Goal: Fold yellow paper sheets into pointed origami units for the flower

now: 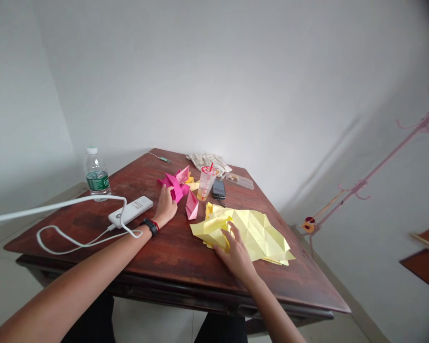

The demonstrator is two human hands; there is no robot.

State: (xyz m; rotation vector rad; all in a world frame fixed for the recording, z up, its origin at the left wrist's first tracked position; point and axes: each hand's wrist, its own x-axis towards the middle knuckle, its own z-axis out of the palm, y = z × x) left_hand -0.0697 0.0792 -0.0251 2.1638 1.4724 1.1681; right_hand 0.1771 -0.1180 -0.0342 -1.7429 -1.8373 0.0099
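Head view: left hand [165, 208], fingers bent, touching magenta folded paper [179, 188] left of the cup [206, 185]; whether it grips, cannot tell. Right hand [235, 251], thumb and fingers parted, on yellow creased paper [259, 232], nearer the surface's [164, 255] front edge. Between hands: one pink folded piece [192, 206].

"What's cut off on my distant feed?"
"White cable [57, 205] at left, coat rack [360, 185] at right."
"And unclear?"
"I can't read the print on the power bank [130, 212]; folded magenta paper [177, 187] partly hides yellow pieces [191, 180]."
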